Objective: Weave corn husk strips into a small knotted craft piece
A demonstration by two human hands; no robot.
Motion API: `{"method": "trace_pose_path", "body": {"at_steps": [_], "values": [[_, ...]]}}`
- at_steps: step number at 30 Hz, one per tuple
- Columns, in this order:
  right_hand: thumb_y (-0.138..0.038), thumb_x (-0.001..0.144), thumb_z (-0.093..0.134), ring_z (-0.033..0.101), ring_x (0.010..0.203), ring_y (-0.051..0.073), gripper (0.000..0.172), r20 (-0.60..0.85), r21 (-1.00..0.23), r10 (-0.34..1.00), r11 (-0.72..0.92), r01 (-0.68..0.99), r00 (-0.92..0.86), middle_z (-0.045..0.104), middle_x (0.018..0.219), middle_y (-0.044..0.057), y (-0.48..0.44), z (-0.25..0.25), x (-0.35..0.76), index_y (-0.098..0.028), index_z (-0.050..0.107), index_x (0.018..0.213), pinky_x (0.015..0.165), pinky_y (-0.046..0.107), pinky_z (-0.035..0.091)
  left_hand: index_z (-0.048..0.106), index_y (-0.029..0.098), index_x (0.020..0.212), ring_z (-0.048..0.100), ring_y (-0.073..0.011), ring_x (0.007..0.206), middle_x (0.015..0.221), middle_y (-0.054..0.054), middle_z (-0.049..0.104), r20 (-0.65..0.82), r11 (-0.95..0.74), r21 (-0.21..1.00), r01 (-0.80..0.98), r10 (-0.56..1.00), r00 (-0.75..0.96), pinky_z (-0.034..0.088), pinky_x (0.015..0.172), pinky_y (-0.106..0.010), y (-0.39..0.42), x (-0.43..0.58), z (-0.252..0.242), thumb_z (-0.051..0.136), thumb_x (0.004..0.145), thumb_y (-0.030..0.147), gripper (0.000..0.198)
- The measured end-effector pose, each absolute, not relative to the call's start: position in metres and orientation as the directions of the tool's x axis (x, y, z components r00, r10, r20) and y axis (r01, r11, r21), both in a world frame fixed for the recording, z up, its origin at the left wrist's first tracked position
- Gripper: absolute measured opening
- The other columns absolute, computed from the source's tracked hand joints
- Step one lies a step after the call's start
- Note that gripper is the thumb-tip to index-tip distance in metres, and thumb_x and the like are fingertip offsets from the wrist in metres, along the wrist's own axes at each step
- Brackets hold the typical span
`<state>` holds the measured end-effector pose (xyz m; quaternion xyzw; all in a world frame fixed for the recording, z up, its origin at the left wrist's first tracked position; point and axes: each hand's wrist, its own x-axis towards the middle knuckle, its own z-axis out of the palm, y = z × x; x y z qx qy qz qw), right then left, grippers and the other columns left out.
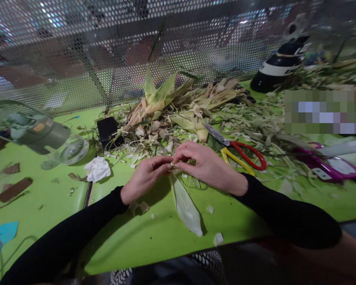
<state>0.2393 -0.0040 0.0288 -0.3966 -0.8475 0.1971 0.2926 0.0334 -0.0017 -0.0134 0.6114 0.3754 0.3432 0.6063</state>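
Nearest lay the husk (186, 209), its long axis running from a narrow far end toward the near edge of the table (130, 243), slightly rightward. At that far end the left hand (146, 174) and right hand (206, 166) met, both pinching it, neither clearly nearer. Scissors (226, 142) lay just beyond the right hand.
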Motion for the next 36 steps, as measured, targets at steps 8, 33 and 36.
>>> {"method": "trace_pose_path", "body": {"at_steps": [8, 33, 36], "values": [[-0.015, 0.092, 0.063, 0.064, 0.083, 0.018, 0.010, 0.439, -0.559, 0.779, 0.626, 0.543, -0.447, 0.069, 0.088, 0.006, -0.005, 0.020, 0.236, -0.017, 0.067, 0.084, 0.075, 0.032, 0.051, 0.075, 0.015, 0.107, 0.068, -0.0122, 0.084, 0.104, -0.007, 0.076, -0.080, 0.124, 0.990, -0.069, 0.890, 0.449, 0.057, 0.080, -0.027, 0.000, 0.033, -0.010, 0.071, 0.089, 0.028, 0.023], [-0.016, 0.092, 0.062, 0.065, 0.081, 0.015, 0.004, 0.340, -0.727, 0.835, 0.525, 0.443, -0.432, 0.070, 0.089, 0.002, -0.008, 0.028, 0.234, -0.020, 0.061, 0.089, 0.075, 0.030, 0.050, 0.074, 0.013, 0.097, 0.062, -0.0104, 0.073, 0.088, -0.005, 0.073, -0.102, 0.121, 0.993, -0.011, 0.883, 0.459, 0.051, 0.076, -0.026, -0.004, 0.035, 0.000, 0.069, 0.087, 0.029, 0.019], [-0.020, 0.090, 0.065, 0.064, 0.081, 0.015, 0.005, 0.275, -0.818, 0.860, 0.445, 0.366, -0.429, 0.068, 0.090, 0.002, -0.008, 0.032, 0.235, -0.020, 0.060, 0.091, 0.075, 0.031, 0.052, 0.073, 0.014, 0.098, 0.064, -0.0108, 0.076, 0.091, -0.005, 0.074, -0.106, 0.136, 0.990, -0.027, 0.869, 0.483, 0.053, 0.079, -0.027, -0.004, 0.034, -0.001, 0.072, 0.085, 0.031, 0.021]]}}
